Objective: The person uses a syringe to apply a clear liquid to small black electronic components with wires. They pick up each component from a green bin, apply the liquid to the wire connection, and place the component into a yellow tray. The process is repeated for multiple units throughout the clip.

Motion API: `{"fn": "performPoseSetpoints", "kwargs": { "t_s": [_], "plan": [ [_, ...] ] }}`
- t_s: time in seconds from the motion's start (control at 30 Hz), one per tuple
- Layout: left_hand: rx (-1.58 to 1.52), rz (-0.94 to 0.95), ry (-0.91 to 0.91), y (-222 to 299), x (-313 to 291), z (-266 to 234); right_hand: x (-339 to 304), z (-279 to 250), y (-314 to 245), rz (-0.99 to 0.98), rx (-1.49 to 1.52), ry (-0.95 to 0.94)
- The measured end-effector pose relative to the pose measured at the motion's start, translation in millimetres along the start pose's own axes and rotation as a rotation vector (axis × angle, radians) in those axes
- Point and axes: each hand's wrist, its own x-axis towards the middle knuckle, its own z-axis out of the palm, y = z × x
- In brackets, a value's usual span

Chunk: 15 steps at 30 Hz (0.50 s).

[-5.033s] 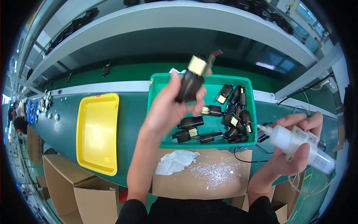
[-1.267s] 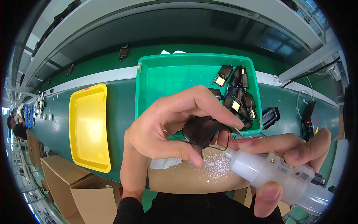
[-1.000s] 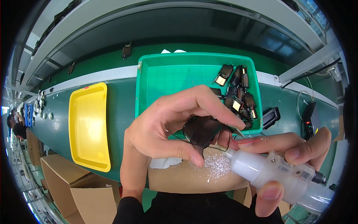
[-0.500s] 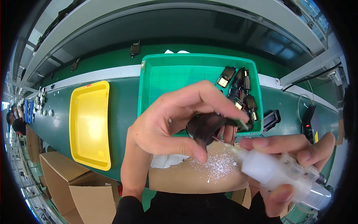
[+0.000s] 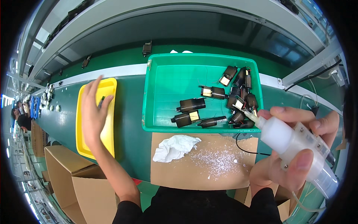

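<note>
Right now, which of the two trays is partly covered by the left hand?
The yellow tray, at left; the green tray holds many black parts.

green workbench [image 5: 128, 112], yellow tray [image 5: 108, 128] at left, green bin [image 5: 166, 82] mid-bench, brown cardboard sheet [image 5: 179, 177] nearer the person

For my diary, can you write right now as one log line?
left hand: over yellow rectangular plastic tray | right hand: holds translucent white plastic dispenser | green plastic bin: dark parts inside
</note>
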Motion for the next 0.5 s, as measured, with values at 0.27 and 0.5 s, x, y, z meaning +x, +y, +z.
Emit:
{"fn": "performPoseSetpoints", "kwargs": {
  "t_s": [0.27,0.5],
  "plan": [
    [-0.23,0.483,-0.613,113,-7,111,0,15,-5,0.037,-0.069,0.048],
    [-0.911,0.33,-0.498,116,13,114,5,12,0,0.017,-0.069,0.06]
  ]
}}
